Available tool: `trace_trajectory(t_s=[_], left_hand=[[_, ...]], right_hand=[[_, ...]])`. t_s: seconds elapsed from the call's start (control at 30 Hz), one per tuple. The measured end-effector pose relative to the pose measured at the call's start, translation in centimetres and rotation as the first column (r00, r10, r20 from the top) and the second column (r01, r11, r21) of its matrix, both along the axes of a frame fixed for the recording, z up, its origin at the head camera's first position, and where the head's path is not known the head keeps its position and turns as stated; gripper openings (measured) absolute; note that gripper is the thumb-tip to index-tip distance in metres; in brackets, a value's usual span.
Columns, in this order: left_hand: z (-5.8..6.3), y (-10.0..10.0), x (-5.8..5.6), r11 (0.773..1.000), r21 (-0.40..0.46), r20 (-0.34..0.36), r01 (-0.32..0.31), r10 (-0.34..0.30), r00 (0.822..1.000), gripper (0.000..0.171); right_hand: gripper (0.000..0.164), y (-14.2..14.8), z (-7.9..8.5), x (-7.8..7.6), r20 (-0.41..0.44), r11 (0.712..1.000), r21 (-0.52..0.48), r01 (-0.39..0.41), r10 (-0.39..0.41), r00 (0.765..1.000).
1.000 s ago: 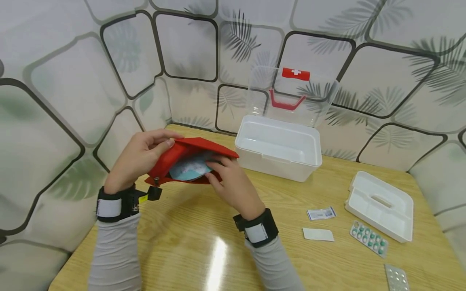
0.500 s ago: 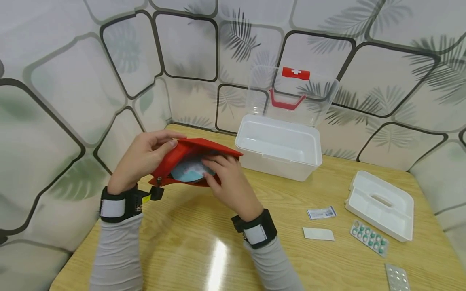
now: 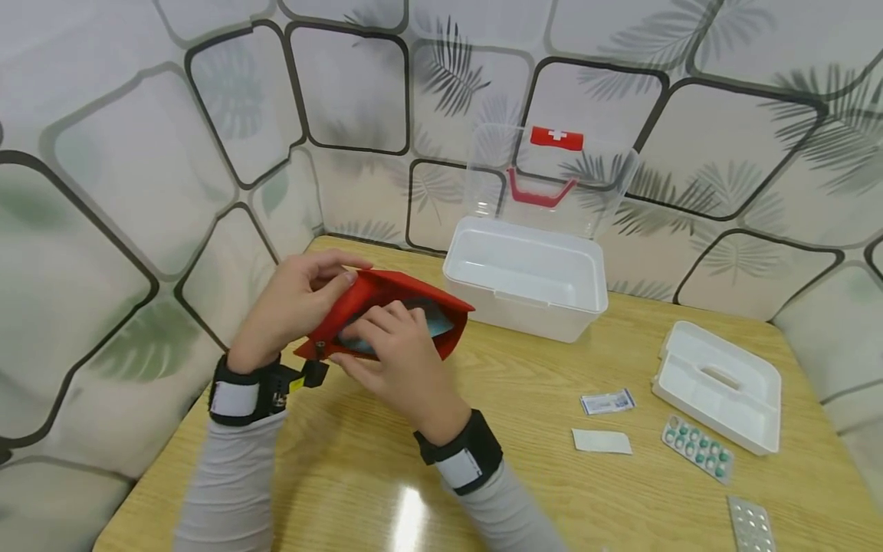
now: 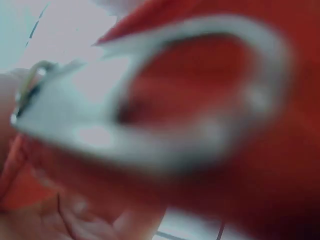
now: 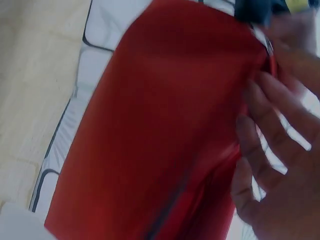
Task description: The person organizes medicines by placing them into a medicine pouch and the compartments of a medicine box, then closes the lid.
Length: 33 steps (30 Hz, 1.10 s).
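A red zippered pouch is held up over the table, its mouth facing me. My left hand grips its upper left edge, thumb on the near side. Inside lies a light blue, flat item, partly hidden by my right hand, whose fingers reach loosely into the mouth toward the left end. Its thumb is by the lower rim, near the zipper end. In the right wrist view the fingers lie along the pouch opening. A metal zipper pull looms blurred in the left wrist view.
An open white first-aid box with a raised clear lid stands behind. To the right lie a white compartment tray, a small printed packet, a plain white strip, a green-and-white capsule blister and a silver blister.
My right hand has moved left across the pouch mouth, uncovering the blue item's right part. The left hand and pouch have shifted slightly right and down.
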<state>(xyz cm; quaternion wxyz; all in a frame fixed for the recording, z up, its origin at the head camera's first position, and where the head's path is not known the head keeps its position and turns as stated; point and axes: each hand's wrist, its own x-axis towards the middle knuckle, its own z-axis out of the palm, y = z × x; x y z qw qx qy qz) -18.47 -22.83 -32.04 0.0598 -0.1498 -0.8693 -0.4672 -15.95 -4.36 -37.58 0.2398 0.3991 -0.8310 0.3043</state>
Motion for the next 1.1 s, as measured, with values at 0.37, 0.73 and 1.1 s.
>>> trace_trajectory(t_s=[0.37,0.73,1.1], left_hand=[[-0.7,2.2,-0.5,0.995,0.028,-0.058,-0.091,0.092,0.994,0.029],[-0.7,2.5,-0.5,0.997,-0.071,0.068,0.013,-0.008,0.998,0.027],[-0.7,2.9,-0.4,1.0,-0.019,0.117,0.007,-0.005,0.993,0.031]], right_hand=[[0.023,-1.1,-1.0,0.3,0.008,0.991,-0.069,0.117,-0.116,0.993],[0.008,-0.3,-0.6,-0.2,0.078,0.997,-0.058,0.041,-0.036,0.996],[0.01,0.0,-0.2,0.0,0.22,0.962,-0.248,0.114,-0.058,0.974]])
